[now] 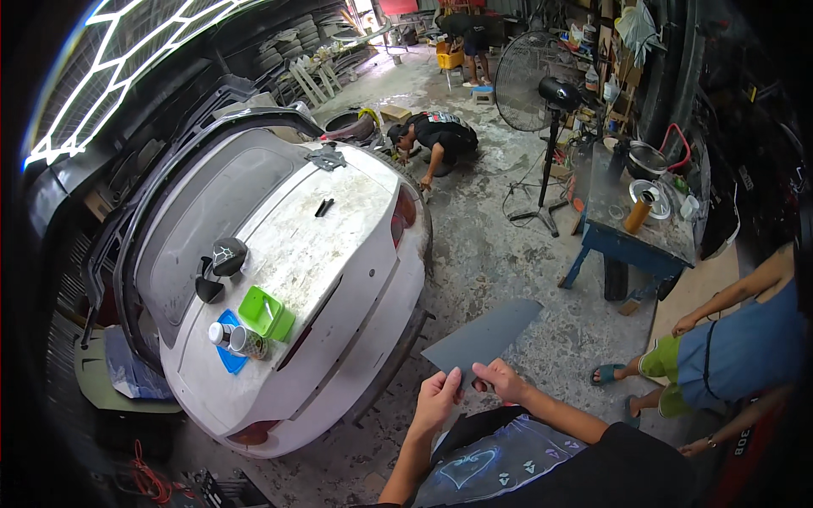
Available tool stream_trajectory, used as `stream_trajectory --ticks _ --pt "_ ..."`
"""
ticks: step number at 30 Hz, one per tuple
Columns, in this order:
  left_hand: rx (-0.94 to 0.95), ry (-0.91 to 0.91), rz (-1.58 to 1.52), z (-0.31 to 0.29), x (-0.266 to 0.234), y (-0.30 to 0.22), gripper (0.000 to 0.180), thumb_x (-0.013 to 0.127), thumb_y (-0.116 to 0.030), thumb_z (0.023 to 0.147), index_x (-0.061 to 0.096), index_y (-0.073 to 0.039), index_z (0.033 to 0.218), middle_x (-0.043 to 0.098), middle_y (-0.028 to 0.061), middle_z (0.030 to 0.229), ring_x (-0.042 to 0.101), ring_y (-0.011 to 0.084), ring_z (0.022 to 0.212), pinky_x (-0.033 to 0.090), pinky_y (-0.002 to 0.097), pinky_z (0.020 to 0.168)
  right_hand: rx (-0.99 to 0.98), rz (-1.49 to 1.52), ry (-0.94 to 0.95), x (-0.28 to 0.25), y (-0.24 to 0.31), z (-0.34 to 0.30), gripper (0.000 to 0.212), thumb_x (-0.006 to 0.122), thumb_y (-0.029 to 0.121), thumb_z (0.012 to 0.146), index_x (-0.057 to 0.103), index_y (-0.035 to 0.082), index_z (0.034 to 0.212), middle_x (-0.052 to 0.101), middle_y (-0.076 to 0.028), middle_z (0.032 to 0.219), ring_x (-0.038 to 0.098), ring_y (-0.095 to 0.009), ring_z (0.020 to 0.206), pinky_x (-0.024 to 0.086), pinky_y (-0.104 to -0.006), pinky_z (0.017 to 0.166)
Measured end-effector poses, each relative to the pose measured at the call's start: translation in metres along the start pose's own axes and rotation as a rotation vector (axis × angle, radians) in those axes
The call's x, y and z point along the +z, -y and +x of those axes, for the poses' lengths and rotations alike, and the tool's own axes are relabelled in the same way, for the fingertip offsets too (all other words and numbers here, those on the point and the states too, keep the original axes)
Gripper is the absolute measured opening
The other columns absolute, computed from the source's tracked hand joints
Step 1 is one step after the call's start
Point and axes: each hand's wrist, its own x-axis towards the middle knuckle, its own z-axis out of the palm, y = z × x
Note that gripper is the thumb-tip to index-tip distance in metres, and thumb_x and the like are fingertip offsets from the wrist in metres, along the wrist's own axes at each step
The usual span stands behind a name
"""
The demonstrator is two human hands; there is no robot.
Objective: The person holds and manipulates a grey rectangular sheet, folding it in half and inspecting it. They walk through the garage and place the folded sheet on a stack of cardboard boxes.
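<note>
In front of my body I hold a flat grey sheet of sandpaper [487,332] by its near edge. My left hand [439,398] pinches it between thumb and fingers. Close beside, my right hand [503,381] grips the same edge with its thumb on top. To the left stands a white car [339,254] with a dusty, patchy rear lid. On it sit a green plastic tub [261,310], a clear jar [248,342], a small white-lidded container [218,333] on a blue lid [232,362], and two black mirror housings [229,256].
A person [440,140] crouches by the car's far corner; another [737,330] stands at right. Beyond are a black pedestal fan [555,93] and a blue-legged workbench [618,241] holding an orange cylinder [638,212]. Someone [467,34] bends at the back. Red hose [151,476] lies lower left.
</note>
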Motion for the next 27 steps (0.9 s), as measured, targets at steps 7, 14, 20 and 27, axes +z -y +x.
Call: stream_trajectory --ticks 7,14,20,27 --pt "0.041 -0.084 0.112 0.005 0.006 0.003 0.038 0.052 -0.032 0.103 0.062 -0.005 0.078 0.057 0.0003 0.065 0.050 0.0075 0.058 0.039 0.0234 0.056 0.112 0.430 -0.040 -0.005 -0.015 0.011 0.037 0.063 0.031 0.096 0.062 0.007 0.068 0.061 0.000 0.068 0.055 -0.010 0.064 0.043 -0.0256 0.064" --pt "-0.021 -0.102 -0.002 -0.004 0.016 0.008 0.041 0.053 -0.034 0.103 0.061 -0.005 0.076 0.057 0.0017 0.064 0.051 0.0092 0.056 0.038 0.0241 0.053 -0.075 0.126 0.096 -0.001 -0.008 0.017 0.027 0.059 0.027 0.099 0.067 0.005 0.085 0.062 0.002 0.074 0.055 -0.006 0.069 0.043 -0.0239 0.064" --pt "0.107 -0.158 0.093 -0.011 0.018 0.011 0.036 0.056 -0.030 0.102 0.060 -0.007 0.075 0.057 -0.0007 0.065 0.049 0.0076 0.056 0.038 0.0246 0.053 -0.074 0.040 0.089 0.003 -0.001 0.019 0.031 0.061 0.028 0.098 0.068 0.004 0.080 0.062 0.002 0.072 0.054 -0.006 0.066 0.043 -0.0236 0.062" --pt "0.106 -0.279 0.136 -0.015 0.019 0.004 0.039 0.057 -0.029 0.101 0.062 -0.004 0.072 0.056 -0.0012 0.062 0.048 0.0068 0.054 0.037 0.0242 0.050 -0.055 -0.007 0.065 0.005 -0.014 0.024 0.034 0.064 0.030 0.096 0.068 0.005 0.073 0.061 0.003 0.068 0.054 -0.005 0.063 0.043 -0.0226 0.058"
